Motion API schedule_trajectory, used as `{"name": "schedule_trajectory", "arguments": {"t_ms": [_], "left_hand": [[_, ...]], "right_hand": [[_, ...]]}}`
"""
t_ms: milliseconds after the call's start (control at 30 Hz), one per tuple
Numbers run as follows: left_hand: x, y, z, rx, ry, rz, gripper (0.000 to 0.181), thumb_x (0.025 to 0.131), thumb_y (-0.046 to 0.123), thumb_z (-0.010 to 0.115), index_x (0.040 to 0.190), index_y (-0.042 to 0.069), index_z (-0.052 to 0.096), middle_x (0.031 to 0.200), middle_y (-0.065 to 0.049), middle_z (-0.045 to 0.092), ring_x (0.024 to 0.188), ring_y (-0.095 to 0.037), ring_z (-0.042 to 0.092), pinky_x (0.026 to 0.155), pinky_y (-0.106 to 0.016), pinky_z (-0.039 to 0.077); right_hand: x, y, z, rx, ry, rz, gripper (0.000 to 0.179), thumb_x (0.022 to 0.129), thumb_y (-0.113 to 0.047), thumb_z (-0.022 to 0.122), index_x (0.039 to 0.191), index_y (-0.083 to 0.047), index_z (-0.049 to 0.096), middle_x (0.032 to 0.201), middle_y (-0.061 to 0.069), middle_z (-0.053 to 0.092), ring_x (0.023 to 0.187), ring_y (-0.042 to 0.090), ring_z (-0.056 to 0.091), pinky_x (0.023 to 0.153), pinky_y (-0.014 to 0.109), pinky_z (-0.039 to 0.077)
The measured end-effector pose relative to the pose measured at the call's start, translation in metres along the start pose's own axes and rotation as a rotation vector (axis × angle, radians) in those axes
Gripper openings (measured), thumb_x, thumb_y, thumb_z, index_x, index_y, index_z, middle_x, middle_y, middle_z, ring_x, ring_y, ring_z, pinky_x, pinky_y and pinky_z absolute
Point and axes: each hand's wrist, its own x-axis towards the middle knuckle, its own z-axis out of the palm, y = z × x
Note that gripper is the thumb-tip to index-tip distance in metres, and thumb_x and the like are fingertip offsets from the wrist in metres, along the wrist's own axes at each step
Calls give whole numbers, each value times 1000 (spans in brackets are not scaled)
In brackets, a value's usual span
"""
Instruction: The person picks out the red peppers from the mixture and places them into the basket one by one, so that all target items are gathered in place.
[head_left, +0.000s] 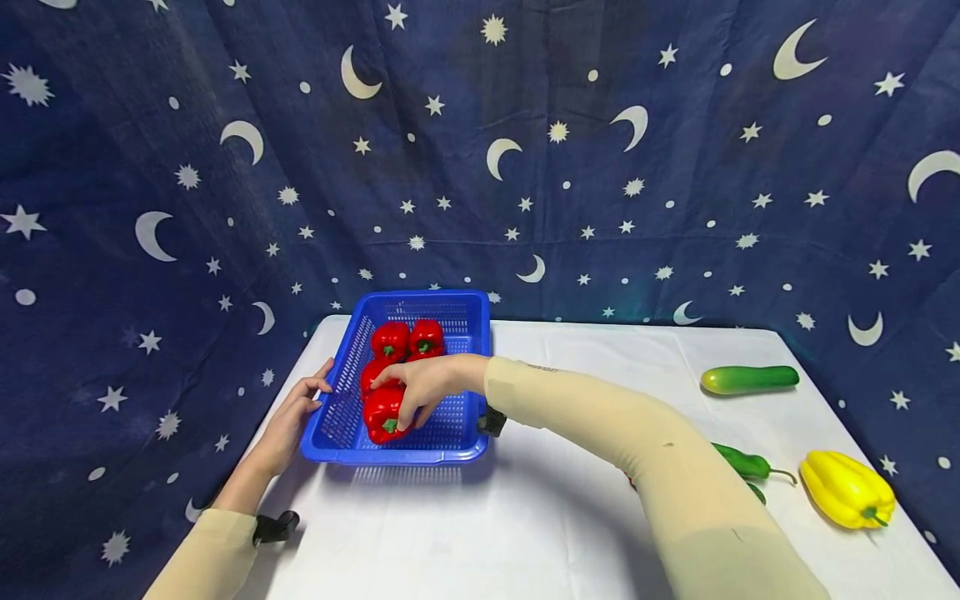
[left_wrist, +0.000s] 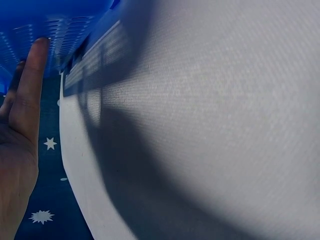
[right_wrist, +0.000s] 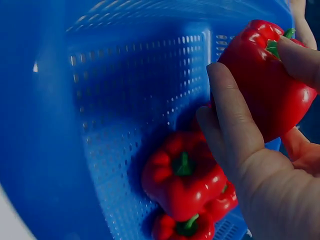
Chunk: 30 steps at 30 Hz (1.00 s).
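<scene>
A blue perforated plastic basket stands at the left of the table with several red bell peppers in it. My right hand reaches into it and grips a red bell pepper near the front, fingers and thumb around its sides. In the right wrist view this pepper shows its green stem beside the thumb, and other red bell peppers lie lower in the basket. My left hand rests against the basket's left outer side, its extended fingers touching the perforated wall.
On the white table, a green cucumber-like vegetable lies at the far right. Closer in are a green chili pepper and a yellow bell pepper. My right forearm partly covers things there. A dark star-patterned curtain stands behind.
</scene>
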Motion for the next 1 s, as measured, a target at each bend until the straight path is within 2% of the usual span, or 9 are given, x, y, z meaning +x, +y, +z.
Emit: {"name": "schedule_trajectory", "arguments": {"t_ms": [333,533,733,1000], "left_hand": [[1,1,0,17,1,-31,25,96,-2,31,117,0,44,171,-10,15,156,-35,0,102,-9,28],[0,1,0,-10,-2,-15,24,96,-3,30,115,1,45,170,-13,14,156,-37,0,103,-12,30],[0,1,1,-38,-21,8,23,96,-4,30,114,1,45,171,-13,12,156,-36,-2,105,-13,29],[0,1,1,-31,-8,-2,24,97,-4,30,114,1,45,170,-12,14,156,-35,-2,105,-12,28]], "right_hand": [[16,0,8,1,-37,42,86,79,14,76,152,-17,42,146,11,36,116,28,56,93,49,54],[23,1,10,19,-74,65,87,79,17,73,153,-17,41,149,11,34,114,28,57,91,47,55],[26,1,11,24,-68,73,87,81,16,74,154,-17,42,150,11,33,114,28,57,92,48,54],[29,1,14,-45,-23,69,85,81,13,77,153,-18,46,148,11,36,112,27,57,91,44,55]]}}
